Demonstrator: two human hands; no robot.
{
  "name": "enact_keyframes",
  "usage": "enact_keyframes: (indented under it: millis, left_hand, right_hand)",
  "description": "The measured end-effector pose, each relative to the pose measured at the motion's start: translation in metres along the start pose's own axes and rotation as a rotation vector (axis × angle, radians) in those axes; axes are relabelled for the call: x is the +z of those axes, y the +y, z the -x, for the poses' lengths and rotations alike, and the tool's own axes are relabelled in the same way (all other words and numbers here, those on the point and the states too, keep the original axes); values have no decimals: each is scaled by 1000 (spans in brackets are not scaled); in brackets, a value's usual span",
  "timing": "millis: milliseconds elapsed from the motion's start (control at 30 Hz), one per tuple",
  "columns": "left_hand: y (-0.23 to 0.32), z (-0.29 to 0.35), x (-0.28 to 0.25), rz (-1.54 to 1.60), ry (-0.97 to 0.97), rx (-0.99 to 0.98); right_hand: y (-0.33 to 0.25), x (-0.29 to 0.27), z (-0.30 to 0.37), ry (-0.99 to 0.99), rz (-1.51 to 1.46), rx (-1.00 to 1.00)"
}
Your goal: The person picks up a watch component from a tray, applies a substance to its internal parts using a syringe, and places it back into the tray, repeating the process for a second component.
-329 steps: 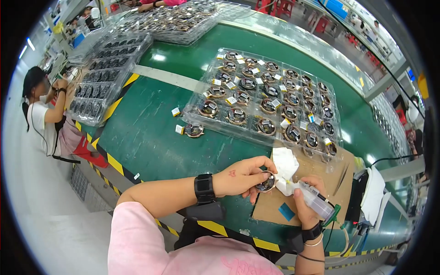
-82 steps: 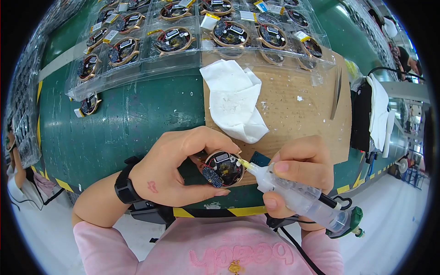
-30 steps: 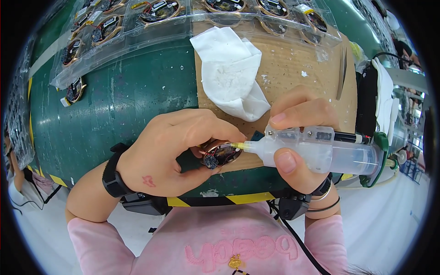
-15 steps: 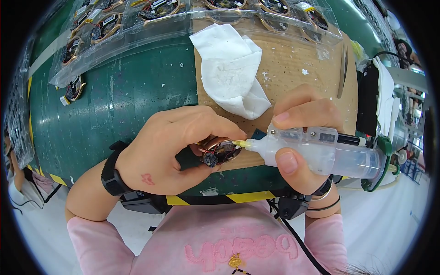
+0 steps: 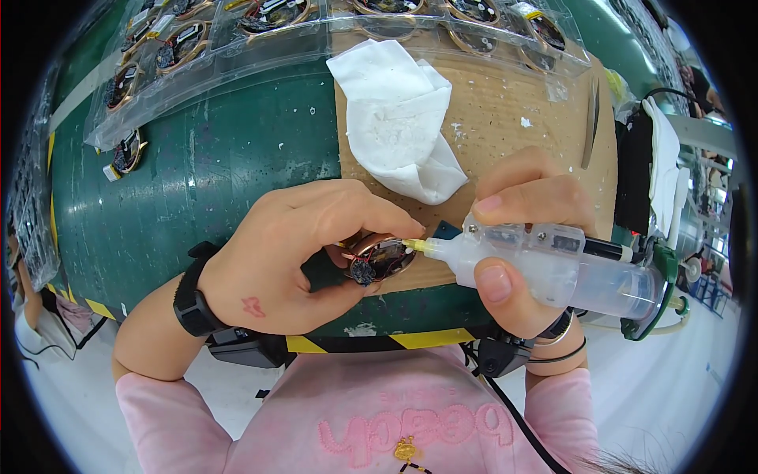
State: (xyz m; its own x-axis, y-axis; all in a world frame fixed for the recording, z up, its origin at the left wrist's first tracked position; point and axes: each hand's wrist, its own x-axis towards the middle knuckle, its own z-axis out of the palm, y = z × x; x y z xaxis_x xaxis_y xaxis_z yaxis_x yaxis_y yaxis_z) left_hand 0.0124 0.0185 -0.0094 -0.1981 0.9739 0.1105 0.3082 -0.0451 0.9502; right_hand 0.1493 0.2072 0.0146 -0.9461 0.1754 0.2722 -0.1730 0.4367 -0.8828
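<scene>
In the head view, the left hand (image 5: 284,245) pinches a round watch case (image 5: 388,261) between thumb and fingers above the near edge of a cardboard sheet (image 5: 501,103); the right hand (image 5: 549,199) grips a clear syringe (image 5: 608,278), its yellow tip (image 5: 417,246) at the case's right rim. A white cloth (image 5: 399,118) lies beyond.

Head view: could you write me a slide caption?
Left hand grips a round gold-rimmed device; right hand holds a translucent plastic syringe, yellow tip at the device's edge.
</scene>
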Motion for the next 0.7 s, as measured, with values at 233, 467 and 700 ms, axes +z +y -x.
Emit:
enact_keyframes:
  millis: [233,467,700]
  left_hand:
    - [-1,1,0,-17,12,15]
    - [-2,2,1,4,21,-2]
    - [-1,1,1,-9,27,0]
  right_hand:
    - [-1,-2,0,-7,22,3]
    - [-1,-3,1,-5,56,-25]
    - [-1,-3,2,-3,62,-43]
